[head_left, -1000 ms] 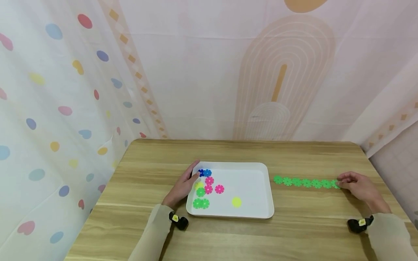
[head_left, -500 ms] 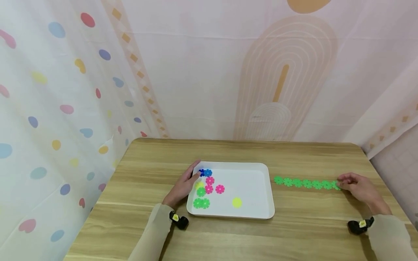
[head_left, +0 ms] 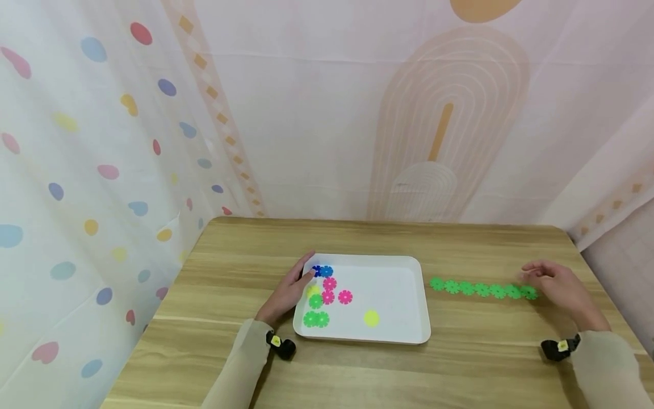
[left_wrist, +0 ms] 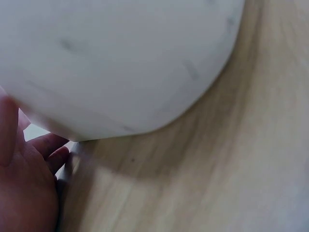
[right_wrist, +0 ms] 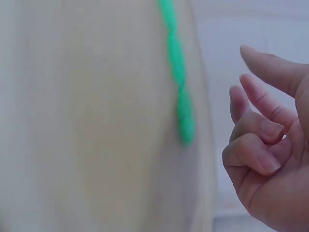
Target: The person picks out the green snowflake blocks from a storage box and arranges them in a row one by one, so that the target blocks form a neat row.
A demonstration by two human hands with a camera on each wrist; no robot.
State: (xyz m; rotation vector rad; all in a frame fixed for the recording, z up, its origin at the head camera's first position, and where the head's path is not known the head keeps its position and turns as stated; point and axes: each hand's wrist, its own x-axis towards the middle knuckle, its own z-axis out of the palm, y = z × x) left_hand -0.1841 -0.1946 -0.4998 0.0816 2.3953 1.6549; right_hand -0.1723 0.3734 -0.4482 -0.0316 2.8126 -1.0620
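Note:
My left hand grips the left edge of a white tray, thumb over the rim inside. In the left wrist view the tray's pale outer side fills the top, with the hand at lower left. Right of the tray, a straight chain of several linked green notched discs lies on the table. Just above its right end hovers my right hand, holding nothing. The right wrist view has the thumb apart from the loosely bent fingers, beside the green chain without touching it.
Inside the tray, toward its left, lie pink discs, green discs, blue discs and a partly covered yellow one. Another yellow disc lies alone near the front. A patterned curtain hangs behind the wooden table.
The right hand has let go of the chain's right end and lifted slightly up and leftward, uncovering the last green disc. The left hand and the tray stay in place.

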